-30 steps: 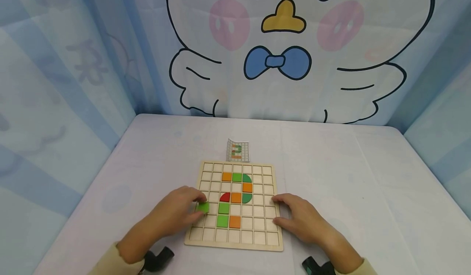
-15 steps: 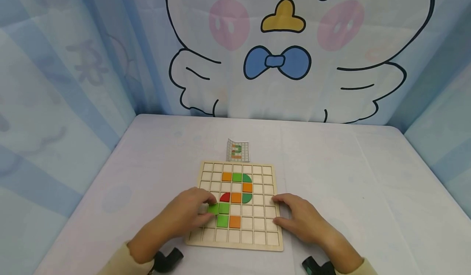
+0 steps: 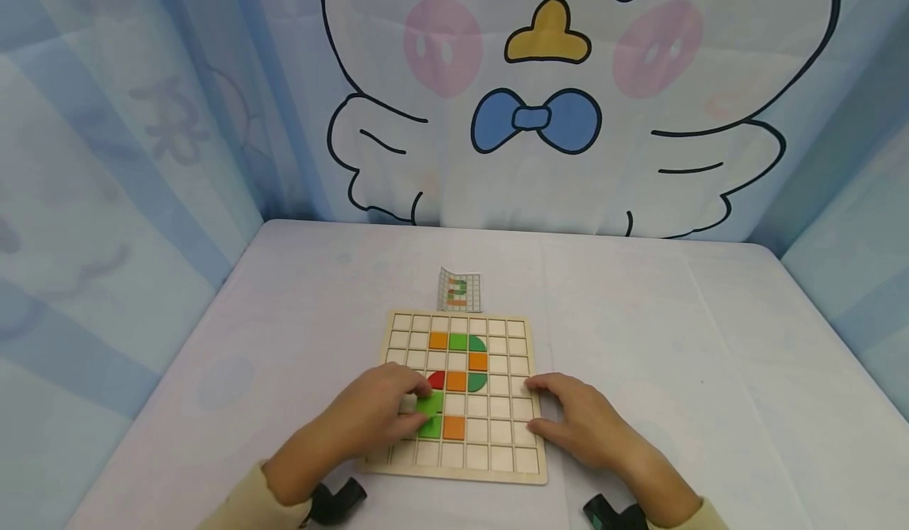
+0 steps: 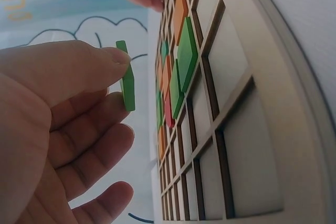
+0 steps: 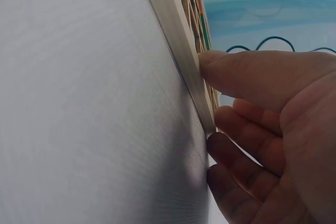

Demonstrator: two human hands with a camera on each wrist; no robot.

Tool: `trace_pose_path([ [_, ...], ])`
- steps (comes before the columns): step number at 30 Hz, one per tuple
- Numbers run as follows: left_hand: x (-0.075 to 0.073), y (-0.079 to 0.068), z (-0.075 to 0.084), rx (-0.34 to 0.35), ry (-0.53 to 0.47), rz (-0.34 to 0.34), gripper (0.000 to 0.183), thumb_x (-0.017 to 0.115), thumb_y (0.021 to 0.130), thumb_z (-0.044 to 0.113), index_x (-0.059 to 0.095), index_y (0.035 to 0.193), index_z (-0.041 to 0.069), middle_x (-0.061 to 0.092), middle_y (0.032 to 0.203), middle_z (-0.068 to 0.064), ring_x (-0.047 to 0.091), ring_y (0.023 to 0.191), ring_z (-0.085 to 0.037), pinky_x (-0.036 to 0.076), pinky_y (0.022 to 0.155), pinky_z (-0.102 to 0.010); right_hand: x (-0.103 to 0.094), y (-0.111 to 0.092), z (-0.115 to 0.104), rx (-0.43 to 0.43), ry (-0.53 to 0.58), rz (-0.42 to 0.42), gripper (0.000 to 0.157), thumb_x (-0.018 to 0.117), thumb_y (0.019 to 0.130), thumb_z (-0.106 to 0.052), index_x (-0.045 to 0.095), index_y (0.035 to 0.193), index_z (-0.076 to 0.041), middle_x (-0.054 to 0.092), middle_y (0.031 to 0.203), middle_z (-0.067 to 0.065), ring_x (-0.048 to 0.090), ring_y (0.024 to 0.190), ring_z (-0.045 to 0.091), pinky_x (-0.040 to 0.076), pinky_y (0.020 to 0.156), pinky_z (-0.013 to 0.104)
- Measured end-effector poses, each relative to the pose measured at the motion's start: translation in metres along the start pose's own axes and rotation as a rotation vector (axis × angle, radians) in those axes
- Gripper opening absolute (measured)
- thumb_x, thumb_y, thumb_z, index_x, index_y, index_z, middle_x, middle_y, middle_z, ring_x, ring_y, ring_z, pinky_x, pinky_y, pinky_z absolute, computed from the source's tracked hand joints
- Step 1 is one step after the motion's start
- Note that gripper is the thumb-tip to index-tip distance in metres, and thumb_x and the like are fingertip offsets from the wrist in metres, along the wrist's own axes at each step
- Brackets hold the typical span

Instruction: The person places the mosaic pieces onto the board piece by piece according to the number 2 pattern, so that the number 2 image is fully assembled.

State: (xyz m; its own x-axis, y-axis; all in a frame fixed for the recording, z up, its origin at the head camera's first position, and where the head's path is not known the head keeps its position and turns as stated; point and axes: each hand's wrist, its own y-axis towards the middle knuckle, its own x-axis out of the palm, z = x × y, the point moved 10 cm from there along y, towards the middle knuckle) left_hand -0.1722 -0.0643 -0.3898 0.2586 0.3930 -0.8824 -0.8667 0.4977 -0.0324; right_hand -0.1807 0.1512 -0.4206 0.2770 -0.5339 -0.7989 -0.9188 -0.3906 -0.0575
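Observation:
A wooden grid board (image 3: 454, 473) lies on the table and holds orange, green and red tiles that form a figure. My left hand (image 3: 415, 405) pinches a green square tile (image 3: 428, 404) just above the board, over the column of green tiles (image 3: 430, 428). In the left wrist view the green tile (image 4: 126, 77) is held on edge between thumb and fingers, clear of the board (image 4: 236, 145). My right hand (image 3: 550, 408) rests with relaxed fingers on the board's right edge. In the right wrist view its thumb (image 5: 247, 72) presses the board's rim (image 5: 176, 45).
A small pattern card (image 3: 459, 290) showing the same figure stands just behind the board. The pale table (image 3: 675, 341) is walled in by a blue curtain and a cartoon bird backdrop. Black wrist camera mounts (image 3: 337, 498) sit by both sleeves.
My left hand has carried the green tile rightward from the board's left columns to above the green tile column. The right hand has stayed on the board's edge.

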Motion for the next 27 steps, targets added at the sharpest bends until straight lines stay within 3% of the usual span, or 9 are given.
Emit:
trace_pose_path([
  [27, 0.009, 0.009, 0.028, 0.141, 0.012, 0.027, 0.016, 0.078, 0.086, 0.021, 0.071, 0.098, 0.012, 0.066, 0.092, 0.008, 0.057, 0.086, -0.010, 0.051, 0.082, -0.032, -0.001, -0.001, -0.002, -0.006, -0.003, 0.006, 0.046, 0.077, 0.088, -0.022, 0.063, 0.128, -0.006, 0.062, 0.130, 0.005, 0.054, 0.127, 0.031, 0.041, 0.106, 0.052],
])
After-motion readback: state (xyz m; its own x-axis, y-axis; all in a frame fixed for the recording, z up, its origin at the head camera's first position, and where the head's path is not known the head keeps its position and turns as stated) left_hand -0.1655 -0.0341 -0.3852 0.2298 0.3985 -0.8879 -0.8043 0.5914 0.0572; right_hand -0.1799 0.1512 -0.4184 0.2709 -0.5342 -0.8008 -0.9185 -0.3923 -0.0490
